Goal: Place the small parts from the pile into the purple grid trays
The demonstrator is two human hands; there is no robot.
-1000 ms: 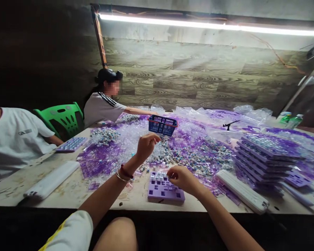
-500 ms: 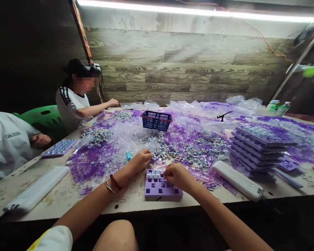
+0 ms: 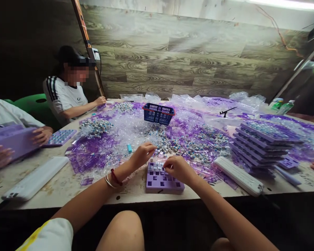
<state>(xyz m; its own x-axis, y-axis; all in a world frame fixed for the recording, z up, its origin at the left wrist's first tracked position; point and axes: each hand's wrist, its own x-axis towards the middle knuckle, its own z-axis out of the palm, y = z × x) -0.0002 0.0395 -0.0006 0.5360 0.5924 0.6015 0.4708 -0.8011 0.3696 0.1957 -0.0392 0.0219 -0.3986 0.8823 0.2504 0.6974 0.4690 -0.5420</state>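
Note:
A purple tray [image 3: 165, 184] with square holes lies near the table's front edge, small clear and white pieces set in its back rows. Over the tray's back right part is my right hand [image 3: 179, 169], fingers pinched on something too small to make out. My left hand [image 3: 143, 154] hovers just behind the tray's back left corner, fingertips together beside the pile of small white and blue parts [image 3: 161, 141]; what they hold, if anything, is hidden. A cyan piece [image 3: 129, 148] lies left of that hand.
Behind stands a dark blue basket [image 3: 158, 115]. Stacked purple trays [image 3: 261, 150] and a white bar [image 3: 238, 175] are at right, another white bar [image 3: 35, 178] at left. Purple and clear plastic parts cover the middle. At left, a person holds a purple block [image 3: 15, 139]; another sits behind.
The view has tilted down slightly. The person at far left now holds a purple block that was mostly out of view. My hands have hardly moved relative to the tray.

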